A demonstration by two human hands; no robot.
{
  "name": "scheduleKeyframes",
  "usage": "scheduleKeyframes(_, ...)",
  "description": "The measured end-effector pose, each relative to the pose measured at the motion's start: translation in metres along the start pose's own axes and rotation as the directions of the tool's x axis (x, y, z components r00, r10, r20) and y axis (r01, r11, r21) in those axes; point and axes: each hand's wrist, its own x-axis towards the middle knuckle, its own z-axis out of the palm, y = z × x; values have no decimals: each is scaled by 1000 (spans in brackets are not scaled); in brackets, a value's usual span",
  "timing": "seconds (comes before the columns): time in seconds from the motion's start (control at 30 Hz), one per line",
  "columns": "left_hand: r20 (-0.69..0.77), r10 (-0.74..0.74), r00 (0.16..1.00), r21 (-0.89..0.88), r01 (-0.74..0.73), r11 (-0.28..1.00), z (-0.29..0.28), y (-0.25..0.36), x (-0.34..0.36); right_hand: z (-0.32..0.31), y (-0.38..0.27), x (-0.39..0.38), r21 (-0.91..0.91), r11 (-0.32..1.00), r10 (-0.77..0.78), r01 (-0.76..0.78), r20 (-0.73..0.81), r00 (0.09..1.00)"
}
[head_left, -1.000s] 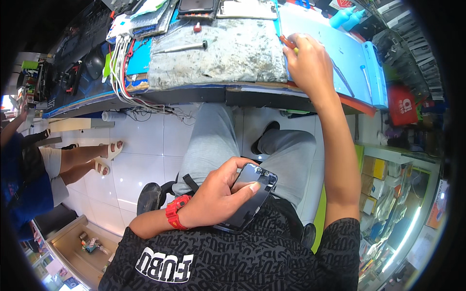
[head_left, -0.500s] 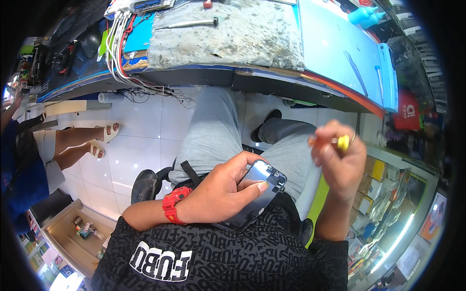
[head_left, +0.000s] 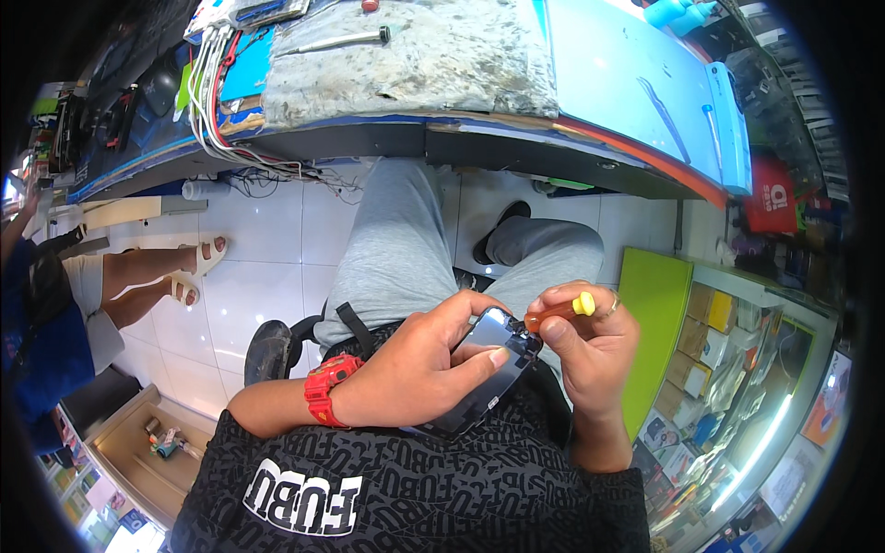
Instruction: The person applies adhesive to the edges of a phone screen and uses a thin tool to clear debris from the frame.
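Note:
My left hand [head_left: 415, 369] is closed round a dark phone part [head_left: 472, 392], a flat glossy panel with small metal fittings bared at its upper end. My thumb lies across its face and the fingers curl behind it, above my lap. In my right hand [head_left: 595, 359] is a small screwdriver [head_left: 560, 313] with an amber handle and a yellow end cap, pinched between thumb and fingers. The handle's lower end is close to the fittings at the panel's upper right corner. I cannot make out the screwdriver's tip or whether it touches.
Beyond my knees runs a workbench [head_left: 406, 74] with a stained mat, a grey-handled tool [head_left: 341, 41], white cables [head_left: 214, 92] and a light blue mat [head_left: 608, 74]. A glass display case [head_left: 737, 369] stands to the right, an open drawer [head_left: 138, 452] to the left. Another person [head_left: 83, 295] stands at far left.
My right hand has come down and left with the screwdriver, from well right of the panel to its upper corner. My left hand keeps its hold. The view has shifted slightly.

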Motion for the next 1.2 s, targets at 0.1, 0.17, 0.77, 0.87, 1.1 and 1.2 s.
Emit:
scheduleKeyframes(0.1,-4,20,1000,13,-20,1000,0,-2,0,1,1,0,-10,1000,11,-11,-8,1000)
scheduleKeyframes(0.17,-2,9,1000,6,-9,1000,1,0,-1,2,-1,0,-27,1000,9,-9,-11,1000)
scheduleKeyframes(0.77,-8,14,1000,47,-14,999,1,0,-1,1,0,-1,-88,996,0,-1,-15,1000)
scheduleKeyframes(0.87,-13,3,1000,39,-2,999,2,1,-1,0,0,0,-166,986,-31,31,2,1000)
scheduleKeyframes(1.1,27,-139,990,68,137,988,0,6,-1,-2,2,0,-248,967,-49,55,30,998)
scheduleKeyframes(1.2,46,-153,987,61,150,987,0,7,-1,-6,2,2,-149,987,55,-53,7,998)
